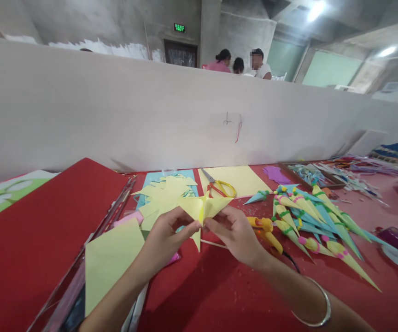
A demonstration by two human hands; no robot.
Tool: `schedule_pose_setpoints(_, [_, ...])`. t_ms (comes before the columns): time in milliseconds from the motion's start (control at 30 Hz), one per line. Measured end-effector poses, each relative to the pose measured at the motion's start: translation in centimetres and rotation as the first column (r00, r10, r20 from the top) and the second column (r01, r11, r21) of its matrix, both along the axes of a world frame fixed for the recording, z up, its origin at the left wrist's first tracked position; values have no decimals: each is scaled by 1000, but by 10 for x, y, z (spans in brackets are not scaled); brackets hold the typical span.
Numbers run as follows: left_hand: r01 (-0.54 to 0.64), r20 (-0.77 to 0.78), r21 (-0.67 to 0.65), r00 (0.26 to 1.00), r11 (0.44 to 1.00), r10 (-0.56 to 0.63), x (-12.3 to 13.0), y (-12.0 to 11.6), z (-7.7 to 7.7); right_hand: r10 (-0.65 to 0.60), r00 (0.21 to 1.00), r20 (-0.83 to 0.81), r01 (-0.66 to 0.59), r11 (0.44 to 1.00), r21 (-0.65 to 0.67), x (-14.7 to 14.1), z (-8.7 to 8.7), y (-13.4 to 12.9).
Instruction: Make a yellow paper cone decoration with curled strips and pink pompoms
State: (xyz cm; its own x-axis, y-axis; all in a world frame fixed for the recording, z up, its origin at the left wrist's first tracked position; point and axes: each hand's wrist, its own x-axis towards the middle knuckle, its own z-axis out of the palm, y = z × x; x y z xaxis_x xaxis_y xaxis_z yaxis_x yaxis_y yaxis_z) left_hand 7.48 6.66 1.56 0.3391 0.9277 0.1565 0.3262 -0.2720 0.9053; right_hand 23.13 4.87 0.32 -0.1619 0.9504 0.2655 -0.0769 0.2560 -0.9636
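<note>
Between my two hands, above the red table (199, 295), is a folded piece of yellow paper (216, 206) with pointed wings and a crease down its middle. My left hand (171, 230) pinches its left side, and my right hand (235, 235) pinches the right side close to the crease. The thumbs nearly meet at its lower edge. Just right of my right hand lies a yellow glue gun (266, 233) with a black cord. Behind the hands are cut yellow paper pieces (160, 193) and scissors (221, 184) with red and yellow handles.
Paper cones (309, 216) with green and pink trim are heaped at the right. Yellow sheets (112, 263) and a large red board (57, 230) lie at the left. A white partition (150, 115) stands behind the table; people (240, 64) are beyond it.
</note>
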Motion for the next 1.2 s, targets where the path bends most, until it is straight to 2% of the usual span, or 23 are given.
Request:
schedule_pose_setpoints(133, [-48, -136, 91, 989, 995, 60, -1, 1, -1, -34, 999, 7, 34, 999, -19, -2, -3, 2])
schedule_pose_setpoints(233, [-45, -172, 129, 983, 991, 67, -1, 0, 2, -44, 999, 18, 45, 998, -32, -2, -3, 3])
schedule_pose_setpoints(433, [-70, -144, 161, 985, 984, 94, 2, -4, 8, -81, 996, 41, 83, 996, -30, -2, -5, 3])
schedule_pose_setpoints(600, [-149, -123, 167, 978, 975, 170, 5, -5, 2, -73, 997, 18, 73, 997, 23, -4, -6, 2])
schedule_pose_setpoints(733, [-169, -122, 142, 975, 975, 187, 8, -6, -2, -75, 996, 40, 72, 995, 70, -5, -5, 0])
schedule_pose_setpoints(900, [-154, -129, 124, 977, 980, 170, 8, -5, -3, -116, 986, 117, 104, 989, 109, -4, -4, -1])
schedule_pose_setpoints(1033, [-91, -150, 86, 983, 992, 103, 6, -4, -1, -142, 970, 198, 111, 981, 156, -3, -3, -2])
schedule_pose_setpoints(1100, [-55, -156, 120, 985, 991, 74, 5, -5, 2, -155, 959, 239, 109, 975, 192, -3, -4, -2])
schedule_pose_setpoints(1200, [31, -181, 252, 983, 967, 15, 5, -7, 7, -172, 941, 290, 106, 967, 230, -3, -5, -3])
